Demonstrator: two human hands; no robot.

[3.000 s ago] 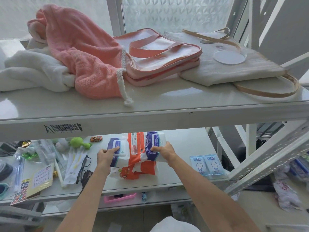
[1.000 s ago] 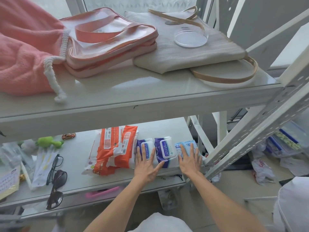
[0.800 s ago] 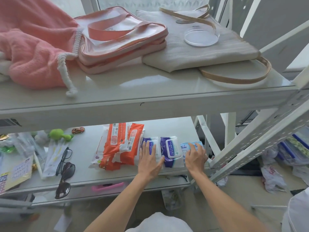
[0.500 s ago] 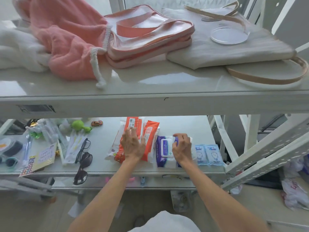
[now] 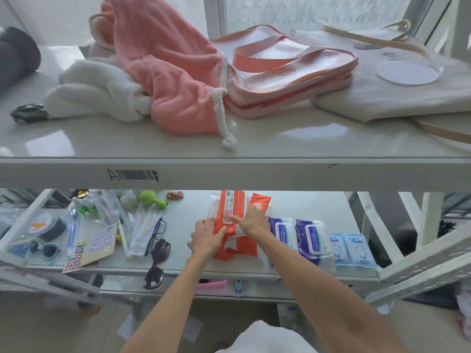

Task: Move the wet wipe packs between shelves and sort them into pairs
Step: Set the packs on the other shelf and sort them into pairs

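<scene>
Head view, lower shelf (image 5: 187, 212), front half, right of middle: six wet wipe packs in one row, three pairs.

Pair one: orange wet wipe packs (image 5: 229, 211), side by side and touching, at the left end of the row.

Pair two: purple wet wipe packs (image 5: 311, 235), white flip lids facing up, just right of the orange pair.

Pair three: small blue wet wipe packs (image 5: 358, 250), nearest the shelf's right edge.

Left hand (image 5: 207, 238) lay against the left side of the orange pair, fingers (image 5: 204, 224) straight and close together, thumb on top of the wrapper. Right hand (image 5: 252, 222) rested flat on the same pair, fingers slightly spread, thumb stretched leftward; nothing was pinched.

Left part of the same shelf held spectacles (image 5: 158, 226), sunglasses (image 5: 160, 247), a green toy (image 5: 150, 197), a toy car (image 5: 175, 195) and assorted small packets.

Upper shelf (image 5: 102, 143) carried a pink towel (image 5: 165, 72) with a white drawstring, lying partly over a white towel (image 5: 94, 95); a pink tote bag (image 5: 293, 80) beside it; a cream tote bag (image 5: 382, 98) toward the right edge.
</scene>
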